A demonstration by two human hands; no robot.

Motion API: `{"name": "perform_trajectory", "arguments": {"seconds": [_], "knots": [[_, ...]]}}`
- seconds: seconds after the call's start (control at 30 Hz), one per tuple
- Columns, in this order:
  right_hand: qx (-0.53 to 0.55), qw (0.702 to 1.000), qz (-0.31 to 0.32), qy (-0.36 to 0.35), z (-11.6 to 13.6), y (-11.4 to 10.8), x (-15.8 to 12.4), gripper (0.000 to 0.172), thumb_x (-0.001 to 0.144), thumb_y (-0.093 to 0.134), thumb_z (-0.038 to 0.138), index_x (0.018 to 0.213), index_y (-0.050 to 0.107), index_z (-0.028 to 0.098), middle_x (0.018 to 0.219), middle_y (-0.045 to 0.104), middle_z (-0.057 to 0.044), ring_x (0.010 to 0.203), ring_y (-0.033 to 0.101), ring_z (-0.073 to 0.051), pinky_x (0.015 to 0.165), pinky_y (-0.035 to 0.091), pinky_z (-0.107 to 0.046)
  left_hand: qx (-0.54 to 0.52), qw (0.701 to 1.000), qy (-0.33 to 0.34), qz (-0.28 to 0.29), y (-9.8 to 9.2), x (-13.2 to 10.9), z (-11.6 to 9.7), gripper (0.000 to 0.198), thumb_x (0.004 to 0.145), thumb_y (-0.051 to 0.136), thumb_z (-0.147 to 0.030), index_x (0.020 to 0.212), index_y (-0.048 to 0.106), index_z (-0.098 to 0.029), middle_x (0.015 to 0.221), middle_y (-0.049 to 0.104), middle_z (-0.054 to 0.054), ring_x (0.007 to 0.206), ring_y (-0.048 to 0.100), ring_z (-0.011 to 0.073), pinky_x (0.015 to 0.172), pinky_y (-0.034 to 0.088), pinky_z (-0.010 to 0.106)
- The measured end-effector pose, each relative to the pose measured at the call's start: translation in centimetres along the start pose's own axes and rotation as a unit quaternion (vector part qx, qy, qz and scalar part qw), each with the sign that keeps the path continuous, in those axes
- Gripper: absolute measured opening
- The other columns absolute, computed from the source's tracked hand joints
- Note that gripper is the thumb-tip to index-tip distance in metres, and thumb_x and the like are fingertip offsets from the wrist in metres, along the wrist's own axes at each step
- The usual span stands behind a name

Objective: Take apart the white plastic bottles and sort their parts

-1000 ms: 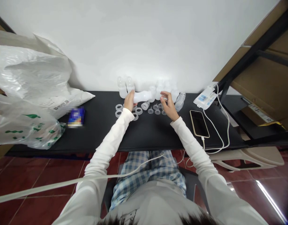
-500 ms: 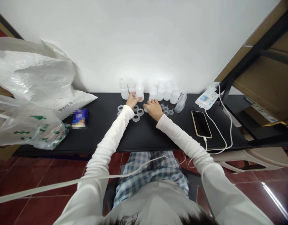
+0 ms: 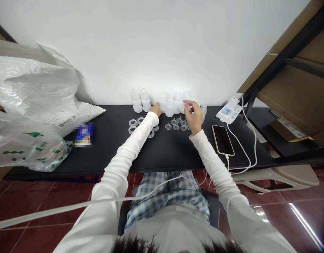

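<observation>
My left hand (image 3: 156, 109) is by the white bottles, its fingers wrapped against the side of a bottle (image 3: 163, 102). My right hand (image 3: 193, 115) is raised over the right end of the bottle group, thumb and finger pinched; anything between them is too small to make out. Two bottles with clear domed caps (image 3: 137, 102) stand upright at the left. Several white bottles (image 3: 169, 108) stand close together between my hands. Clear rings (image 3: 132, 122) lie partly under my left forearm. Several small clear stemmed discs (image 3: 176, 127) lie before the bottles.
Plastic bags (image 3: 37, 91) and a blue packet (image 3: 84, 134) lie at the left of the black table (image 3: 109, 140). At the right are a phone (image 3: 223, 140) on a white cable, a white device (image 3: 229, 111) and clear caps (image 3: 204, 111). A wall rises behind.
My left hand has moved right, away from the bottle it was holding. My right hand has lifted and moved right, uncovering more small discs. The view has shifted slightly.
</observation>
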State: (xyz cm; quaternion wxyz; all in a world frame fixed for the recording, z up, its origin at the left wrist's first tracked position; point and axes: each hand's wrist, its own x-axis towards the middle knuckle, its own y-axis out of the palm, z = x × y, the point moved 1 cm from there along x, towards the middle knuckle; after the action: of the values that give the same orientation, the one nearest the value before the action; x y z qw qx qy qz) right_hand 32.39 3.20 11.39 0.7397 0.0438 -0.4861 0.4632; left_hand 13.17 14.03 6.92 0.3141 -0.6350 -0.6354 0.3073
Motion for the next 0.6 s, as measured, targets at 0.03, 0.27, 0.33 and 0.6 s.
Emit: {"name": "perform_trajectory", "arguments": {"seconds": [0.03, 0.27, 0.33, 0.6], "knots": [[-0.001, 1.0, -0.018, 0.006, -0.2, -0.2, -0.1, 0.024, 0.098, 0.046, 0.032, 0.106, 0.067, 0.022, 0.096, 0.066, -0.003, 0.063, 0.052, -0.01, 0.069, 0.05, -0.03, -0.011, 1.0, 0.002, -0.022, -0.1, -0.6, -0.2, 0.053, 0.081, 0.064, -0.012, 0.131, 0.048, -0.008, 0.135, 0.058, 0.024, 0.131, 0.053, 0.032, 0.11, 0.039, 0.042], [0.048, 0.995, -0.026, 0.079, -0.3, 1.7, -1.6, 0.035, 0.099, 0.039, 0.039, 0.114, 0.064, 0.021, 0.107, 0.053, -0.012, 0.082, 0.06, -0.02, 0.079, 0.057, -0.043, -0.324, 0.934, 0.146, -0.047, 0.0, -9.7, -2.3, 0.016, 0.095, 0.05, -0.029, 0.094, 0.063, -0.019, 0.088, 0.068, 0.005, 0.077, 0.064, 0.0154, 0.08, 0.051, 0.029], [0.066, 0.995, -0.009, 0.07, 0.3, 2.5, -2.3, 0.037, 0.099, 0.038, 0.041, 0.116, 0.063, 0.021, 0.107, 0.053, -0.013, 0.088, 0.06, -0.023, 0.084, 0.057, -0.046, -0.402, 0.903, 0.149, -0.015, 0.4, -11.5, -2.9, 0.021, 0.094, 0.054, -0.039, 0.089, 0.062, -0.02, 0.082, 0.066, 0.003, 0.071, 0.062, 0.0136, 0.072, 0.05, 0.027], [0.041, 0.993, 0.099, -0.047, 1.8, 2.5, -5.8, 0.036, 0.096, 0.045, 0.041, 0.122, 0.054, 0.019, 0.117, 0.052, -0.016, 0.119, 0.054, -0.028, 0.099, 0.052, -0.05, -0.555, 0.829, 0.058, -0.048, 0.8, -11.7, -2.9, 0.027, 0.088, 0.064, -0.046, 0.095, 0.062, -0.02, 0.097, 0.065, 0.002, 0.081, 0.063, 0.0119, 0.072, 0.054, 0.024]]}}
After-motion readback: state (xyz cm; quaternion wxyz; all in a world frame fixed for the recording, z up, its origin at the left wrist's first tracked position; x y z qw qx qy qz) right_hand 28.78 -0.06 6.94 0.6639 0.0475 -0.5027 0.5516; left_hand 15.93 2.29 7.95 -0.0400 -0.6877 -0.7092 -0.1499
